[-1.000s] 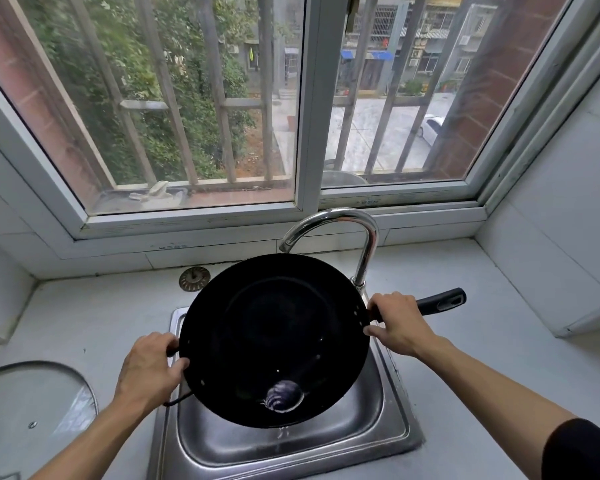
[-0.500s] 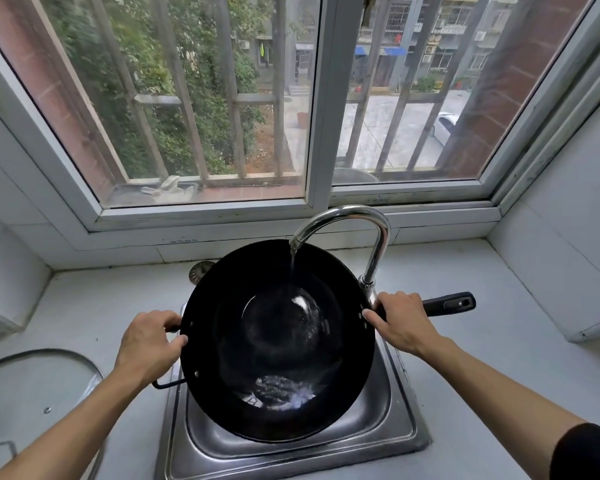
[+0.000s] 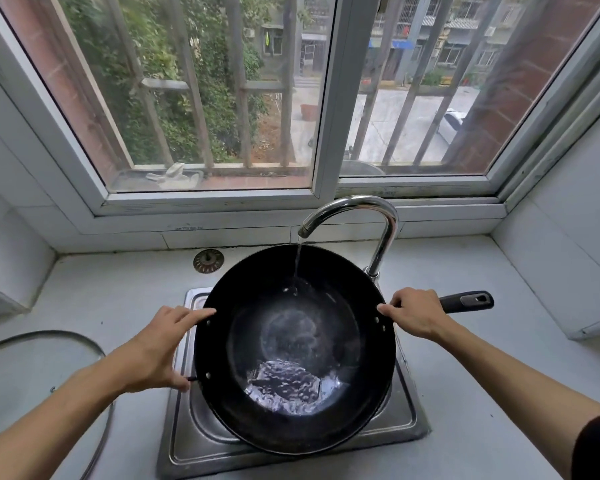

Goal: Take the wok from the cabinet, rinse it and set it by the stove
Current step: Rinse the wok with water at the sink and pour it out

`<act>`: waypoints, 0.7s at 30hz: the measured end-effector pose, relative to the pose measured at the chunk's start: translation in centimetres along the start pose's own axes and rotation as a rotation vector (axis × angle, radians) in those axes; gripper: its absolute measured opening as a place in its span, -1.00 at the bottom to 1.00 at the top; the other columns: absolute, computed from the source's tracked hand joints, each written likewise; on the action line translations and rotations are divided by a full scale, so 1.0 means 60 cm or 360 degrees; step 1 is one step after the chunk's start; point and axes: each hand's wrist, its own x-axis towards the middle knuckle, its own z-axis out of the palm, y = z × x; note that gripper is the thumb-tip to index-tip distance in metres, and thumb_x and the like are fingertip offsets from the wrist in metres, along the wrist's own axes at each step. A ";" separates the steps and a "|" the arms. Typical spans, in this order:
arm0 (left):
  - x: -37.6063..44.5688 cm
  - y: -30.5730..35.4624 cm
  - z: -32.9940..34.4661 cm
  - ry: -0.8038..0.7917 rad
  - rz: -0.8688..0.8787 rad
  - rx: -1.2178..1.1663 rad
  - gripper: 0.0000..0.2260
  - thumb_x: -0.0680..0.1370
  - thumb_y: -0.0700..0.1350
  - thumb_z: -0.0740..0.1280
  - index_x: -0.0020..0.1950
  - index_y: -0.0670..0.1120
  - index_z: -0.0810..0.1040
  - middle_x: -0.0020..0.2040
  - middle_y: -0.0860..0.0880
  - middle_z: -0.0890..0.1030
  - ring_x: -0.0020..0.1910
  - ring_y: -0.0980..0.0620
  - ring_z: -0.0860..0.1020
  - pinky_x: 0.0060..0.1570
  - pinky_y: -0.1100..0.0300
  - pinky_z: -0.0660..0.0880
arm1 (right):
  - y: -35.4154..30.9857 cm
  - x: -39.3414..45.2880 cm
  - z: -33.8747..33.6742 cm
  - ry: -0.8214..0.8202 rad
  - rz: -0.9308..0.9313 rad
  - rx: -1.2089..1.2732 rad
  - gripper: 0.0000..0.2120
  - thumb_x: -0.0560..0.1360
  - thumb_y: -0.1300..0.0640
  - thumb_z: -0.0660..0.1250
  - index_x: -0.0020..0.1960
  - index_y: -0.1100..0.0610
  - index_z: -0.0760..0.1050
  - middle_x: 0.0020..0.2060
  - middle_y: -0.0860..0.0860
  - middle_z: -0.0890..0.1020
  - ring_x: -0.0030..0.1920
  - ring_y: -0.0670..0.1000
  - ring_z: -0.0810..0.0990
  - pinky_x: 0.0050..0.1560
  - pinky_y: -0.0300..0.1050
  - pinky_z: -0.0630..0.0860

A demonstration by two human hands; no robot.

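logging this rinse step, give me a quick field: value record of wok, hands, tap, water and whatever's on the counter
wok: black, held over the sink, tipped toward the person
left hand: holds the loop handle at the wok's rim
right hand: holds the long handle
tap: running
water: pooled at the wok's near side
counter: strainer behind the sink, glass lid at left

A pale grey countertop (image 3: 465, 393) runs below the window. A steel sink (image 3: 201, 441) is set into its middle. A round metal drain strainer (image 3: 208, 260) lies behind the sink, and a glass lid (image 3: 39, 368) rests at the left.
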 end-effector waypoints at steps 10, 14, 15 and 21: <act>-0.002 -0.010 0.010 -0.0112 0.0045 0.0278 -0.02 0.12 0.19 0.43 0.51 0.22 0.13 0.20 0.16 0.38 0.12 0.09 0.25 0.15 0.25 0.39 | -0.021 -0.018 -0.017 -0.0102 -0.0020 0.0049 -0.60 0.51 -0.26 0.22 -0.20 0.05 0.58 -0.33 -0.01 0.65 -0.24 0.04 0.60 -0.05 -0.07 0.41; 0.002 -0.021 -0.006 -0.0184 -0.0018 0.0225 -0.03 0.11 0.16 0.41 0.49 0.27 0.11 0.15 0.24 0.42 0.09 0.12 0.28 0.11 0.26 0.40 | -0.020 -0.032 -0.032 -0.0253 -0.0187 0.0221 -0.51 0.36 -0.39 0.33 0.05 -0.05 0.39 -0.29 -0.07 0.61 -0.23 -0.04 0.57 -0.09 -0.05 0.50; 0.001 -0.024 -0.008 -0.0209 -0.0035 0.0198 -0.02 0.11 0.14 0.40 0.50 0.27 0.10 0.13 0.26 0.41 0.08 0.13 0.28 0.10 0.26 0.40 | -0.016 -0.035 -0.037 -0.0355 -0.0259 0.0288 -0.43 0.30 -0.39 0.40 0.14 -0.10 0.36 -0.29 -0.05 0.60 -0.24 -0.06 0.57 -0.11 -0.07 0.52; -0.002 -0.043 0.003 -0.0317 -0.0108 0.0104 0.02 0.09 0.07 0.42 0.52 0.20 0.08 0.08 0.26 0.39 0.08 0.14 0.29 0.09 0.23 0.43 | 0.005 -0.058 -0.050 -0.0765 -0.0577 0.0263 -0.09 0.15 -0.14 0.64 0.38 -0.33 0.25 -0.20 -0.15 0.54 -0.18 -0.24 0.53 -0.06 -0.27 0.47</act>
